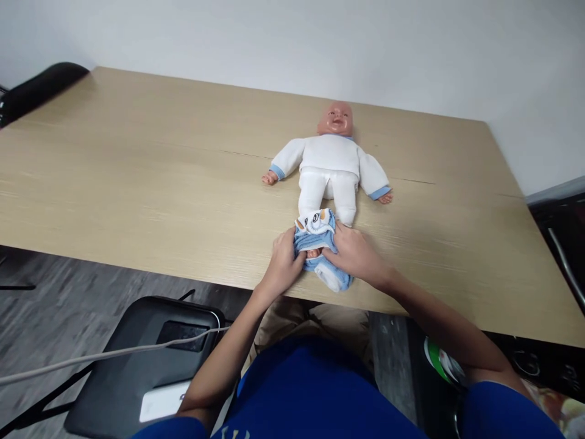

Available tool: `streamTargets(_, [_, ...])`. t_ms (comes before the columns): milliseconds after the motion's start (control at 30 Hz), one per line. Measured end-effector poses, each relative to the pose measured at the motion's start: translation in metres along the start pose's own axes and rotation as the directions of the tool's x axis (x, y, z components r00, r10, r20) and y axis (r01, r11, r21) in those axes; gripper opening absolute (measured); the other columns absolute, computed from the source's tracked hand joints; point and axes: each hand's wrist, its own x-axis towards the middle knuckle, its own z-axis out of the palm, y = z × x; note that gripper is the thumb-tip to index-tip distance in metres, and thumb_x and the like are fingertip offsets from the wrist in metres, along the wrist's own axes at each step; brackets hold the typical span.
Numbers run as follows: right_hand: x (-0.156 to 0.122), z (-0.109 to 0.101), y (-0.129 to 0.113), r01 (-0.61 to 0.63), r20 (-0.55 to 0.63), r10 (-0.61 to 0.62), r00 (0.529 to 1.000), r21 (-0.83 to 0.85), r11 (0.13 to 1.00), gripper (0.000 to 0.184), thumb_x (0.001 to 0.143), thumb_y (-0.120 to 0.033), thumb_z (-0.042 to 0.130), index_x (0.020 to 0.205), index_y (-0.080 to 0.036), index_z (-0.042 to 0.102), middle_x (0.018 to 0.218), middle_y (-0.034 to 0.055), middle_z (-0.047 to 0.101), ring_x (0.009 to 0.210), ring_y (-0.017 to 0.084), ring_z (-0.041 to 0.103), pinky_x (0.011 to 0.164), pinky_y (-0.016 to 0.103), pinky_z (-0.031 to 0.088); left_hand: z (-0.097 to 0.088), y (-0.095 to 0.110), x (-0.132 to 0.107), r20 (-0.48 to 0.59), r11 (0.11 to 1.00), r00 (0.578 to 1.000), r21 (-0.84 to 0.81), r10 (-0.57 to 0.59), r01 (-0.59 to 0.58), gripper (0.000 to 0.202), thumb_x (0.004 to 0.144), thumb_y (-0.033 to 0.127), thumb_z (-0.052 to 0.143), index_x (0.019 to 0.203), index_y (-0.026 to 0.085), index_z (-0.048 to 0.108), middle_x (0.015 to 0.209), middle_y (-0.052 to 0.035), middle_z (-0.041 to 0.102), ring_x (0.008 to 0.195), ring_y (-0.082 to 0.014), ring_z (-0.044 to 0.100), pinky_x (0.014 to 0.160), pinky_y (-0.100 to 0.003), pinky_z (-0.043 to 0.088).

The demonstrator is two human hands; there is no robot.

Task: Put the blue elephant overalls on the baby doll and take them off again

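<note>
A baby doll (331, 152) lies on its back on the table, head toward the wall, in a white top with blue cuffs; its white cloth legs point at me. Blue-and-white baby pants (315, 239) with an animal face are bunched around the doll's lower leg, on the left side. One doll foot (314, 253) shows through the opening. My left hand (286, 259) grips the left edge of the pants. On the opposite edge, my right hand (356, 250) is closed on the same cloth, its fingertips partly hidden by folds.
The wooden table (159, 171) reaches far to the left and meets the wall. A black folding chair (123, 366) at lower left holds a white phone (163, 401) and a dark phone (183, 335), with a pale cable (137, 350) crossing above. Another black chair (46, 85) stands at the far left.
</note>
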Motion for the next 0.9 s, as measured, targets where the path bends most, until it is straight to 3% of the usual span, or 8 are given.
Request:
streamTargets(100, [0.001,0.007,0.009,0.008,-0.071,0.001,0.997,0.120,0.993,0.036,0.107,-0.031,0.073,0.141,-0.021,0.080,0.146,0.0187,0.085,0.139,0.042,0.081,0.121,0.058,0.067,-0.001,0.001,0.003,-0.055,0.986,0.998,-0.167,-0.034,0.024,0.031,0.110,0.029,0.061,0.140,0.022,0.066,0.130,-0.0147,0.084,0.120,-0.0326,0.078,0.111,-0.050,0.061])
streamTargets(200, [0.005,0.003,0.017,0.006,-0.140,0.030,0.990,0.247,0.969,0.020,0.106,-0.036,0.078,0.122,-0.025,0.083,0.127,0.0140,0.090,0.122,0.038,0.085,0.112,0.055,0.069,-0.012,0.005,0.013,-0.076,0.971,0.997,-0.237,-0.034,0.015,0.012,0.113,0.035,0.061,0.117,0.025,0.067,0.112,-0.0084,0.080,0.105,-0.0272,0.074,0.102,-0.044,0.060])
streamTargets(267, [0.011,-0.007,0.022,0.060,-0.159,-0.011,0.987,0.307,0.950,0.016,0.104,-0.037,0.080,0.114,-0.026,0.084,0.119,0.0110,0.091,0.116,0.036,0.086,0.111,0.053,0.069,-0.022,0.006,0.024,-0.066,0.966,0.998,-0.259,-0.012,-0.006,0.015,0.113,0.039,0.062,0.106,0.026,0.066,0.108,-0.0079,0.078,0.105,-0.0266,0.073,0.102,-0.043,0.060])
streamTargets(333, [0.019,-0.020,0.027,0.137,-0.161,-0.084,0.983,0.355,0.925,0.024,0.101,-0.039,0.084,0.120,-0.026,0.087,0.126,0.0108,0.093,0.121,0.036,0.085,0.116,0.054,0.069,-0.035,0.007,0.036,-0.026,0.953,1.000,-0.302,-0.006,-0.002,0.022,0.114,0.046,0.063,0.105,0.026,0.069,0.110,-0.0086,0.080,0.107,-0.0271,0.074,0.105,-0.044,0.062])
streamTargets(500, [0.030,-0.039,0.051,0.170,-0.102,-0.137,0.985,0.534,0.828,0.071,0.096,-0.060,0.099,0.155,-0.025,0.082,0.150,0.0129,0.089,0.137,0.040,0.083,0.126,0.059,0.067,-0.070,0.007,0.059,0.141,0.950,0.988,-0.311,0.068,-0.021,0.032,0.108,0.054,0.077,0.122,0.025,0.081,0.141,-0.0142,0.087,0.135,-0.0337,0.079,0.129,-0.053,0.060])
streamTargets(600, [0.026,-0.032,0.072,0.068,-0.045,-0.052,0.998,0.731,0.679,0.071,0.096,-0.067,0.099,0.153,-0.029,0.083,0.146,0.0082,0.091,0.135,0.036,0.084,0.121,0.054,0.071,-0.087,0.007,0.062,0.218,0.958,0.970,-0.284,0.110,-0.045,0.040,0.106,0.054,0.082,0.132,0.024,0.080,0.151,-0.0159,0.085,0.147,-0.0362,0.077,0.137,-0.055,0.057])
streamTargets(733, [0.021,-0.017,0.092,-0.045,0.008,0.089,0.996,0.905,0.422,0.076,0.082,-0.067,0.109,0.142,-0.028,0.084,0.138,0.0085,0.092,0.124,0.031,0.087,0.112,0.046,0.073,-0.097,0.012,0.063,0.236,0.956,0.960,-0.281,0.152,-0.083,0.063,0.103,0.054,0.091,0.157,0.026,0.073,0.170,-0.0175,0.076,0.158,-0.0354,0.073,0.141,-0.052,0.056])
streamTargets(900, [0.022,-0.010,0.100,-0.092,0.063,0.103,0.993,0.945,0.313,0.090,0.070,-0.069,0.113,0.144,-0.029,0.080,0.141,0.0117,0.091,0.126,0.036,0.087,0.109,0.048,0.074,-0.091,0.045,0.093,0.213,0.966,0.950,-0.169,0.228,-0.194,0.080,0.100,0.059,0.094,0.167,0.026,0.069,0.182,-0.0181,0.066,0.169,-0.0419,0.061,0.149,-0.058,0.046])
